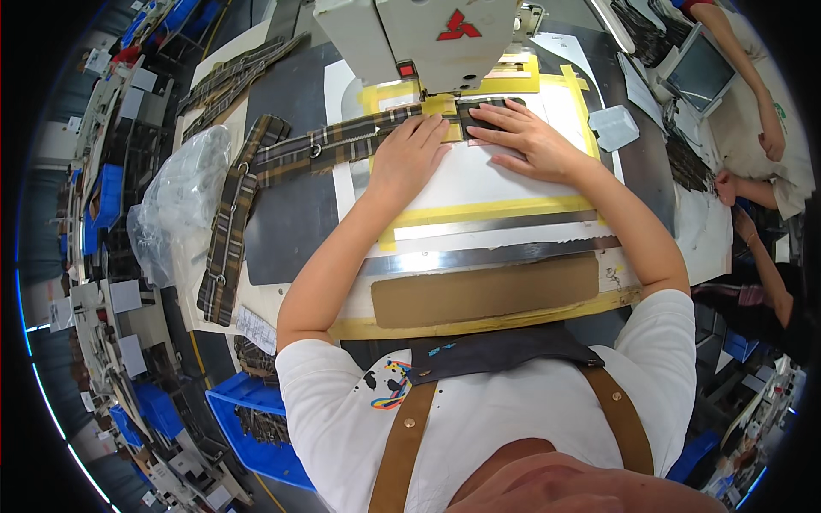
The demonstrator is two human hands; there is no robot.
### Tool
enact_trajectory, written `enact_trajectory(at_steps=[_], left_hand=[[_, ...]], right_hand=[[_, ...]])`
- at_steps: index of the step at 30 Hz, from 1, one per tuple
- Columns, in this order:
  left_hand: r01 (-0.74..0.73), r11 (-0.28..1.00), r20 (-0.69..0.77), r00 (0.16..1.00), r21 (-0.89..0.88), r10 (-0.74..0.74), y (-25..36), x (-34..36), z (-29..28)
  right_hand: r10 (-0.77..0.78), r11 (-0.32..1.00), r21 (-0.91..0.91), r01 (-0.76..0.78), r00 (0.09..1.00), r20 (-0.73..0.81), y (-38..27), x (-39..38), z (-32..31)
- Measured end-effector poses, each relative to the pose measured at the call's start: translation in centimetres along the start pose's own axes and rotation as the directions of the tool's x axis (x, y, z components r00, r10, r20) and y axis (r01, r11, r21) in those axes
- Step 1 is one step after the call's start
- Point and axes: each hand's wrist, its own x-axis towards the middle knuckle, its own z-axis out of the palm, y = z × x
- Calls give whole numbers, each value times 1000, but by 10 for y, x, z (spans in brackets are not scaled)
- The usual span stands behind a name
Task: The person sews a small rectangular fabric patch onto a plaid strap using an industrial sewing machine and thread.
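Note:
A brown and black plaid strap [342, 141] with metal rings runs from the left to beneath the white sewing machine head [445, 38]. My left hand [412, 156] lies flat on its right part, fingers stretched toward the machine. Fingers spread, my right hand [532, 144] rests on a dark piece [487, 109] at the strap's right end. Whether that piece belongs to the strap cannot be told. Both hands sit over a white work plate [496, 185] edged with yellow tape. The needle area is hidden by the machine head and a yellow part.
A similar plaid strap [224, 244] bends toward me at left, beside a clear plastic bag [180, 201]. More straps [235, 81] lie farther back. A translucent box [613, 128] stands at right, near a screen [701, 73]. Other people's arms [753, 64] reach in there. A blue bin [244, 398] sits lower left.

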Motion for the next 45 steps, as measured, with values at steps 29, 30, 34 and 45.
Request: enact_trajectory(at_steps=[29,30,34,45], left_hand=[[14,1000,49,999,-21,-13,-12,3,5],[14,1000,46,999,-15,-13,-13,3,5],[28,999,80,997,-31,-26,-12,5,3],[39,998,87,996,-52,-34,-16,11,3]], right_hand=[[-9,1000,22,9,1000,-12,11,7,2],[-9,1000,12,10,1000,-25,10,7,2],[-4,1000,2,4,999,-49,13,7,5],[-26,999,-31,22,990,-139,22,11,11]])
